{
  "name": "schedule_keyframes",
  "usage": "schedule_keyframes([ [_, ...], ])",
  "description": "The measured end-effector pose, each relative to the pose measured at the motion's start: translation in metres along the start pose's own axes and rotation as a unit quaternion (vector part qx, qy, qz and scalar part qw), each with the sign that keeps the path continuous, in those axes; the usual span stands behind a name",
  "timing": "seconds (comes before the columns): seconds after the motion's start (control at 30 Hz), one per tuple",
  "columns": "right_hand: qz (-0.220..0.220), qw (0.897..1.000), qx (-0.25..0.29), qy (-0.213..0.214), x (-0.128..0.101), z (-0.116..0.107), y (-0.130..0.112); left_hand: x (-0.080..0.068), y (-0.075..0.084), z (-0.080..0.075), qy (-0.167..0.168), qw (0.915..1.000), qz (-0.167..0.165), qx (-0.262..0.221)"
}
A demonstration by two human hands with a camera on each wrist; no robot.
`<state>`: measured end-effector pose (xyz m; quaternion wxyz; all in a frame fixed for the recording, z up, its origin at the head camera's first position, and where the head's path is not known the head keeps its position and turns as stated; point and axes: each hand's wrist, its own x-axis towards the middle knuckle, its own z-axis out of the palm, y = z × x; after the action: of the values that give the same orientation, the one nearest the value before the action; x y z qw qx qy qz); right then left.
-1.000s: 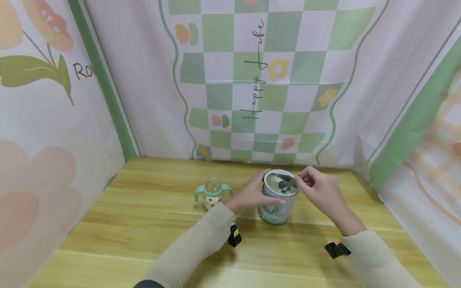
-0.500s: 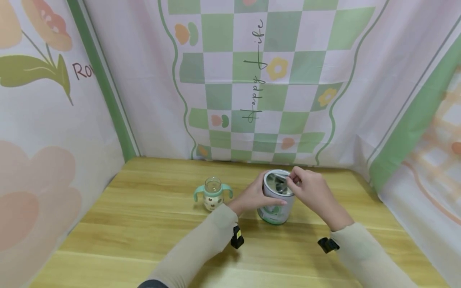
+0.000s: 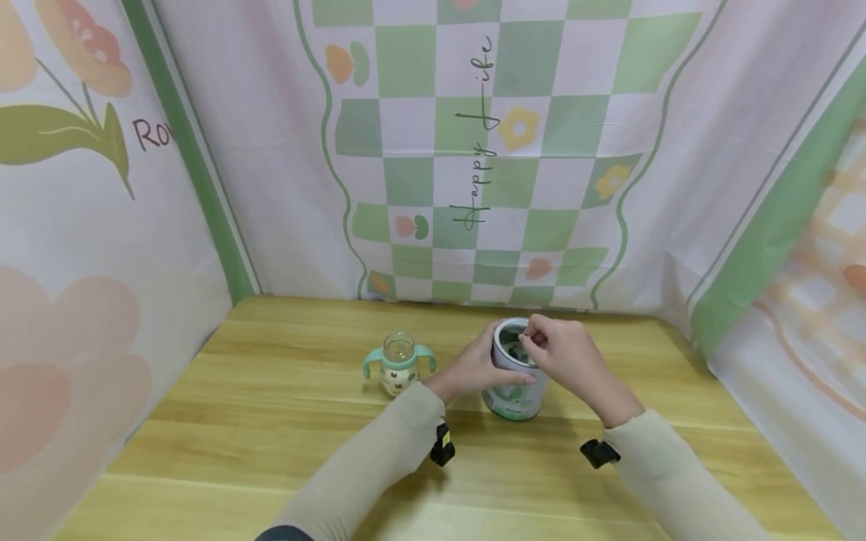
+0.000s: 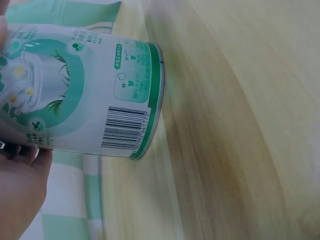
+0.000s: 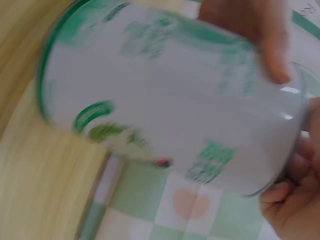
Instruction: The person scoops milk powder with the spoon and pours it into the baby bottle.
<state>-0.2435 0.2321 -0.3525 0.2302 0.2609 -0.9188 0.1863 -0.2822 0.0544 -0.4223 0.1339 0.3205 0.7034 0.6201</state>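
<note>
Green-printed tin (image 3: 516,379) on the worktop (image 3: 271,421): left hand (image 3: 470,368) grips its side, right hand (image 3: 564,353) pinches something at its top; next likely needs a steady upward pull.

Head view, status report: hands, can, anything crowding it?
Left hand grips the can upright on the table. Right hand fingers curled at its open top. Baby bottle stands apart, left of it.

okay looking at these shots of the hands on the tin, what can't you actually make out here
- What the right hand pinches at the top of the tin: head view, fingers cover it and it is too small.
- Tin label text: right wrist view, motion blur; left wrist view, too small, cut off by the left edge.
- Left hand fingers on the far side: head view, hidden by the tin.
- Contents of the baby bottle: head view, too small.
</note>
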Motion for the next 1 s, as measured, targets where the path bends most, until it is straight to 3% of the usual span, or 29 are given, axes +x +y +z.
schedule_keyframes([
  [0.17, 0.007, 0.998, 0.035, -0.050, 0.006, -0.003, -0.008, 0.000, 0.000, -0.001, -0.007, 0.9999, 0.005, -0.006],
  [0.57, 0.053, 0.991, 0.074, -0.102, 0.015, -0.006, -0.012, 0.003, -0.001, -0.003, -0.047, 0.9965, 0.063, -0.027],
  [1.0, 0.141, 0.974, 0.146, -0.097, 0.010, -0.019, 0.003, 0.002, -0.004, -0.001, 0.000, 0.9998, 0.011, 0.013],
])
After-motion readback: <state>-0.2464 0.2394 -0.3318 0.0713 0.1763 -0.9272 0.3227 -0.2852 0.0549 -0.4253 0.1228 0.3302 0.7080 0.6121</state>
